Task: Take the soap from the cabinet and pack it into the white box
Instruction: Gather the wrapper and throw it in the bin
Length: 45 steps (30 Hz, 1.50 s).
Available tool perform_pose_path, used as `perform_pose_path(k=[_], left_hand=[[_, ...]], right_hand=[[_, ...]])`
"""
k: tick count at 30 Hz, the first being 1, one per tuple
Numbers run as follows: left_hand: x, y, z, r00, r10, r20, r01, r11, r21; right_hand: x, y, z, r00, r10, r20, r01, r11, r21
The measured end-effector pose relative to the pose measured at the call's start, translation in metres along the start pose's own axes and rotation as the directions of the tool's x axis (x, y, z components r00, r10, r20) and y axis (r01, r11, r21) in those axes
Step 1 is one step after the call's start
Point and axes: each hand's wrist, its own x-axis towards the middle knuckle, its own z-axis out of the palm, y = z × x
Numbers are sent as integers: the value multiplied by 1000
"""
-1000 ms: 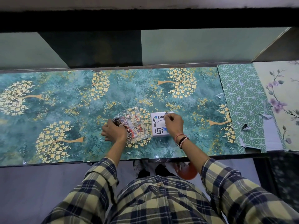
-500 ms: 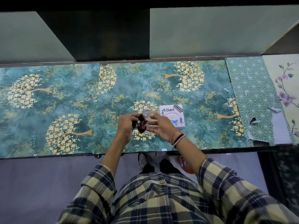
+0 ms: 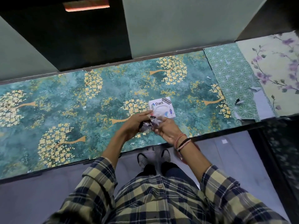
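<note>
A person in a plaid shirt stands at a patterned counter (image 3: 64,110), both hands raised just above it and closed on a small dark bundle in clear plastic wrap (image 3: 148,126), apparently the soap. The left hand (image 3: 132,125) curls its fingers around the bundle's near side; the right hand (image 3: 165,128) pinches the loose, crinkled plastic at its other end between thumb and fingertips. The white box (image 3: 162,109), marked "Dart", lies flat on the counter just beyond the hands, its near edge partly hidden by the wrap; whether its lid is open cannot be told.

The bundle looks light and small enough for one hand, but the film around it appears slick and slack, likely to slide or bunch if held by the plastic alone. A firmer hold would probably be across the solid dark body, with the loose tail of wrap gathered in so that it does not catch on the box's rim.

Left of the white box the counter runs wide and bare, giving ample room to set things down. To its right, a lighter strip of geometric-patterned covering (image 3: 233,84) has torn, lifting edges. Behind the box the dark cabinet opening (image 3: 72,38) gapes. The counter's front edge lies close under the wrists, so a dropped bundle could fall to the floor.
</note>
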Motion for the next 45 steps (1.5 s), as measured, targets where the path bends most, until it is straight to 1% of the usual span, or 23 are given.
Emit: perform_pose_path(k=[1, 2, 4, 5, 7, 9, 11, 12, 15, 17, 19, 21, 24, 29, 31, 32, 33, 34, 36, 38, 41, 44, 45], left_hand=[[0, -2, 7, 1000, 1, -2, -1, 1000, 15], [0, -3, 14, 999, 21, -45, -20, 1000, 15], [-1, -4, 28, 974, 74, -213, -80, 997, -18], [-1, -5, 36, 960, 85, -267, -101, 994, -45], [3, -13, 51, 944, 82, -320, -122, 987, -105], [5, -23, 69, 935, 52, -350, -102, 987, -128], [4, -35, 94, 932, 32, -362, -85, 988, -131], [3, -42, 109, 934, 31, -356, -83, 988, -133], [-1, -75, 148, 961, -23, -274, -21, 987, -159], [4, -105, 169, 973, -45, -228, 7, 986, -167], [10, -132, 187, 978, -62, -199, 29, 986, -164], [21, -159, 204, 977, -77, -201, 40, 983, -180], [42, -196, 222, 957, -140, -253, 98, 980, -175], [86, -266, 240, 943, -237, -232, 209, 968, -139], [108, -292, 239, 927, -275, -254, 242, 958, -154], [121, -302, 239, 916, -300, -267, 260, 950, -173], [133, -311, 238, 898, -339, -279, 309, 939, -149], [143, -319, 238, 890, -366, -271, 358, 930, -78], [161, -331, 236, 881, -403, -247, 432, 899, 73], [182, -345, 230, 863, -462, -206, 480, 876, 46], [203, -364, 216, 888, -459, -27, 460, 885, 67], [227, -381, 205, 915, -397, -78, 404, 907, 118], [235, -387, 200, 924, -371, -88, 380, 917, 119]], right_hand=[[-4, 4, -5, 1000, -17, -10, 17, 999, -30], [-9, 6, -9, 999, -52, -12, 52, 997, -59], [-16, 12, -21, 987, -155, -51, 145, 975, -167], [-21, 14, -28, 970, -225, -88, 202, 955, -218], [-30, 20, -44, 927, -351, -133, 310, 916, -256], [-44, 22, -59, 909, -410, -76, 373, 881, -291], [-54, 28, -79, 908, -419, -5, 388, 845, -368], [-57, 31, -91, 902, -431, -5, 390, 820, -419], [-68, 47, -131, 844, -524, -117, 394, 753, -527], [-72, 59, -162, 817, -542, -197, 364, 751, -551], [-74, 74, -189, 812, -537, -227, 335, 749, -571], [-75, 92, -214, 832, -509, -222, 314, 761, -567], [-76, 118, -244, 887, -432, -161, 320, 828, -460], [-41, 171, -301, 936, -277, -216, 204, 930, -306], [-18, 191, -322, 954, -223, -201, 157, 941, -300], [-5, 199, -330, 954, -225, -199, 154, 935, -319], [9, 208, -338, 943, -250, -221, 163, 923, -350], [22, 217, -345, 920, -291, -261, 177, 906, -385], [52, 237, -360, 855, -377, -356, 171, 854, -492], [86, 260, -381, 811, -407, -420, 101, 805, -584], [135, 289, -416, 789, -408, -459, 44, 784, -619], [184, 310, -445, 736, -473, -484, -59, 668, -742], [201, 313, -452, 721, -456, -521, -99, 677, -729]])
